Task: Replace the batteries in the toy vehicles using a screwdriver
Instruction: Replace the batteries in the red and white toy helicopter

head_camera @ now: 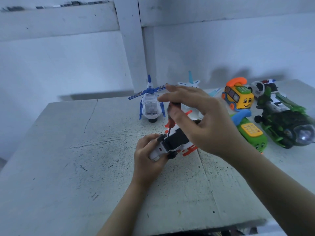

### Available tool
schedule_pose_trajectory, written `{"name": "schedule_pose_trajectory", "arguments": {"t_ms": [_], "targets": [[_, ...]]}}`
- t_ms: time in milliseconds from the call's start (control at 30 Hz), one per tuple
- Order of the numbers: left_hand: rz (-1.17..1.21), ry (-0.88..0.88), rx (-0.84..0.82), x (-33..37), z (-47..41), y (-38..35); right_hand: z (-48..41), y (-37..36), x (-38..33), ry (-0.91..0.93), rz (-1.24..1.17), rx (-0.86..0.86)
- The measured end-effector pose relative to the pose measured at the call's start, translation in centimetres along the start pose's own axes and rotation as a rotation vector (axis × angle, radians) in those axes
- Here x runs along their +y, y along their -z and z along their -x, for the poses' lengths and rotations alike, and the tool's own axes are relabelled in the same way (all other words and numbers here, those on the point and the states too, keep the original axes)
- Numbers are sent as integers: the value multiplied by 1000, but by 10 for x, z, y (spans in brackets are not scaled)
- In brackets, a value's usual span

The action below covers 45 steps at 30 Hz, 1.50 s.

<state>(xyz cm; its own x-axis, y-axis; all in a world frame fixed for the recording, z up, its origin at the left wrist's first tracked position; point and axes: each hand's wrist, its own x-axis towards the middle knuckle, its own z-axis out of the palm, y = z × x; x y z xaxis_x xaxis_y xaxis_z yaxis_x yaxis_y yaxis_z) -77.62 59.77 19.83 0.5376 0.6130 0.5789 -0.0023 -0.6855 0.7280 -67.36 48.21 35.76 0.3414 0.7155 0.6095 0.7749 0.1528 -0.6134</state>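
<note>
Screwdriver (171, 114) set to an upturned white-and-red toy vehicle (177, 142) on the scuffed table (85, 150).
Left hand (150, 157) grips its near end, wheels up. The plastic looks hard, light and slick, so the body is a safer hold than the thin red fins. Above it, right hand (204, 123) pinches the screwdriver handle. Beyond it stands a blue helicopter (151, 104).

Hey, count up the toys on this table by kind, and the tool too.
Helicopters: 2 (blue-and-white helicopter, green helicopter)
Phone cars: 2 (yellow phone car, green phone car)
Police car: 1
White plane: 1
White-and-orange toy, held: 1
Screwdriver: 1
Total: 8
</note>
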Motion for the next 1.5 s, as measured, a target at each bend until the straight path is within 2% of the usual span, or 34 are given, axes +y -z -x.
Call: {"name": "schedule_pose_trajectory", "arguments": {"t_ms": [233,500,733,967,1200,1367,1500], "targets": [[25,3,-5,1,0,0,-1,0,-3,27,27,123],[77,-8,-5,2,-2,0,0,4,5,37,130,-3],[82,-6,-4,4,-1,1,-3,4,2,73,126,138],[99,12,1,3,-2,0,1,8,9,20,4,-18],[89,0,8,5,-3,0,-2,9,5,46,29,149],[89,21,23,4,-3,0,-1,14,2,-6,-17,39],[79,31,34,4,-3,1,3,15,7,19,52,-45]]}}
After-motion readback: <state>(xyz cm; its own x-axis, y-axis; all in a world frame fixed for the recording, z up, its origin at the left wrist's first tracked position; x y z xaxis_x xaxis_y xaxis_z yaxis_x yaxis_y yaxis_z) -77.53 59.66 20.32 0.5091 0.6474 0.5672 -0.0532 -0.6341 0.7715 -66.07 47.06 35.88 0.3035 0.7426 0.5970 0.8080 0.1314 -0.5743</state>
